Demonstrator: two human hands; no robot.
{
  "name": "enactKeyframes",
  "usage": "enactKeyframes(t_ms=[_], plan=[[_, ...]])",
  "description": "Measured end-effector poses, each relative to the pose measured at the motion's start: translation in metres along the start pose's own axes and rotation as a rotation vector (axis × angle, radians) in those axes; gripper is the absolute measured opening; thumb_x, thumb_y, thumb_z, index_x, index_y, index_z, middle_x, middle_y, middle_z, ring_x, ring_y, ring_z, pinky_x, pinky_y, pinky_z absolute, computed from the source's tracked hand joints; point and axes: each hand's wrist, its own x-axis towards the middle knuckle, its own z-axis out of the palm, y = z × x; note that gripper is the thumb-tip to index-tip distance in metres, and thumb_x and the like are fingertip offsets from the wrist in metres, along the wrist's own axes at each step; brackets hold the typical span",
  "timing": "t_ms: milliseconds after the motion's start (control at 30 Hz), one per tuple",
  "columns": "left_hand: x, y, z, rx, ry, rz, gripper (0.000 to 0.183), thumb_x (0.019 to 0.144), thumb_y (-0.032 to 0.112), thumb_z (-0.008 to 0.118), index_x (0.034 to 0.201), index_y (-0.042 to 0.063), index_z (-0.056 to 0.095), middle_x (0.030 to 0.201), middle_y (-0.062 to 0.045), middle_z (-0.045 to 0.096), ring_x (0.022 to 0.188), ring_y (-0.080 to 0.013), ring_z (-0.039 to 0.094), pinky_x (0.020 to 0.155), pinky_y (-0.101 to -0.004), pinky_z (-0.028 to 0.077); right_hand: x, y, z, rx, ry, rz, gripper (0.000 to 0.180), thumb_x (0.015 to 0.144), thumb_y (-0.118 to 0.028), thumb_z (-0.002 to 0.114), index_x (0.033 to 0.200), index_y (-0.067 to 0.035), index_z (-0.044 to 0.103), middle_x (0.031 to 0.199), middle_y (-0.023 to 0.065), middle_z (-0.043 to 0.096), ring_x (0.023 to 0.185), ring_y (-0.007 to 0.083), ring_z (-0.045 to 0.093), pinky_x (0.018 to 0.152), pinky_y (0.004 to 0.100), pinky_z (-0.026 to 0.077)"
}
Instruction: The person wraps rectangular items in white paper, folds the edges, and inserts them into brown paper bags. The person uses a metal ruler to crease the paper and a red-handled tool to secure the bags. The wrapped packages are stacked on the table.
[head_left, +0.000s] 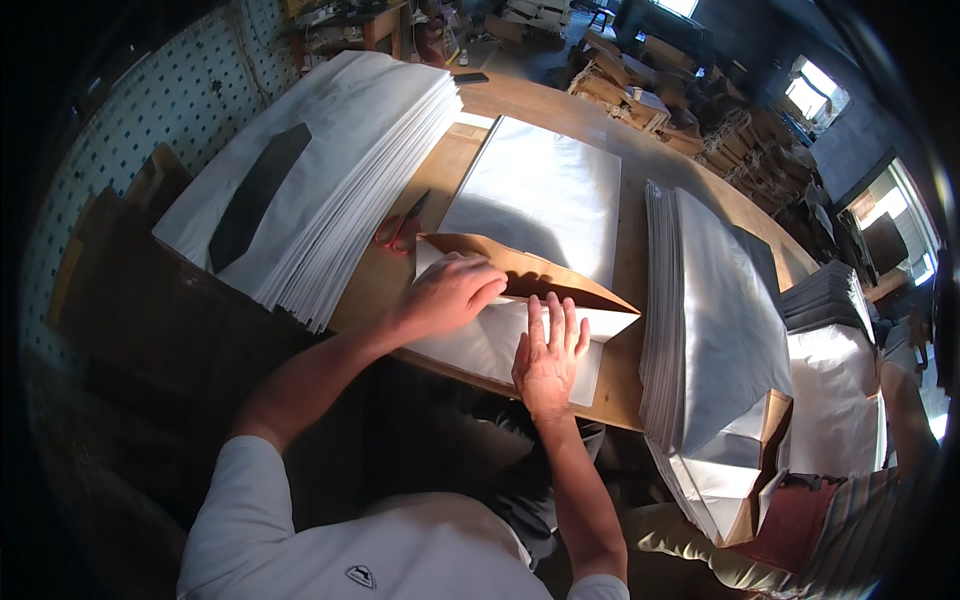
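Observation:
Before me lies a white paper bag (480, 352) with a brown inner layer. Its end is spread into a pocket that shows the brown lining (525, 270). My left hand (454, 294) rests with bent fingers at the left part of this end; whether it pinches the paper is hidden. With fingers extended and slightly apart, my right hand (551, 356) lies on the folded white flap near the pocket's edge. Just beyond is a flat white paper sheet or bag (544, 187). Red-handled scissors (403, 225) lie to the left on the wooden table (379, 292).
A tall stack of white paper bags (337, 142) stands at left, with a dark strip (259, 195) on top. Another stack (724, 315) stands at right, near a co-worker's arm (904, 405). A phone-like dark object (471, 78) lies at the far edge. Brown bundles (630, 90) are piled beyond.

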Motion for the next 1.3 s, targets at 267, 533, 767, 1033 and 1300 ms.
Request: enactKeyframes(t_ms=[267, 533, 767, 1033, 1300], plan=[[0.042, 0.005, -0.004, 0.297, -0.733, -0.273, 0.061, 0.087, 0.039, 0.068, 0.141, 0.013, 0.057, 0.137, -0.013, 0.063, 0.124, -0.0308, 0.061, 0.100, -0.0439, 0.051, -0.042, -0.010, -0.018, 0.096, 0.016, 0.011, 0.058, 0.086, -0.010, 0.065, 0.142, -0.007, 0.052, 0.141, 0.0186, 0.050, 0.136, 0.0390, 0.042, 0.117, 0.0573, 0.027], [0.074, 0.013, 0.048, -0.108, -1.273, -0.183, 0.054, 0.104, 0.036, 0.046, 0.152, 0.011, 0.046, 0.155, -0.013, 0.047, 0.143, -0.0293, 0.044, 0.117, -0.0406, 0.034, -0.023, 0.100, 0.005, 1.274, 0.742, 0.835, 0.045, 0.109, -0.031, 0.041, 0.132, 0.003, 0.058, 0.122, 0.0166, 0.068, 0.116, 0.0253, 0.061, 0.109, 0.0401, 0.041], [0.112, 0.040, 0.115, -0.332, -1.229, -0.413, 0.040, 0.102, 0.022, 0.045, 0.133, 0.001, 0.061, 0.130, -0.015, 0.064, 0.117, -0.0228, 0.057, 0.102, -0.0383, 0.043, -0.014, 0.128, 0.060, 1.598, 0.501, 0.922, 0.066, 0.110, -0.048, 0.032, 0.132, 0.009, 0.059, 0.132, 0.0190, 0.063, 0.124, 0.0276, 0.058, 0.113, 0.0379, 0.038], [0.070, -0.012, 0.176, -0.716, -1.151, -0.464, 0.035, 0.094, 0.008, 0.049, 0.127, 0.000, 0.058, 0.113, -0.010, 0.066, 0.098, -0.0134, 0.058, 0.086, -0.0315, 0.047, -0.016, 0.122, 0.061, 1.302, 0.299, 0.770, 0.074, 0.110, -0.053, 0.026, 0.145, 0.009, 0.048, 0.149, 0.0216, 0.051, 0.141, 0.0296, 0.046, 0.121, 0.0397, 0.029], [0.062, 0.009, 0.164, -0.599, -1.051, -0.469, 0.017, 0.094, 0.009, 0.051, 0.106, -0.001, 0.059, 0.100, -0.008, 0.065, 0.091, -0.0184, 0.059, 0.080, -0.0347, 0.048, -0.013, 0.118, 0.057, 1.284, 0.201, 0.731, 0.073, 0.110, -0.052, 0.028, 0.155, 0.005, 0.033, 0.161, 0.0201, 0.035, 0.150, 0.0285, 0.032, 0.124, 0.0387, 0.021]])
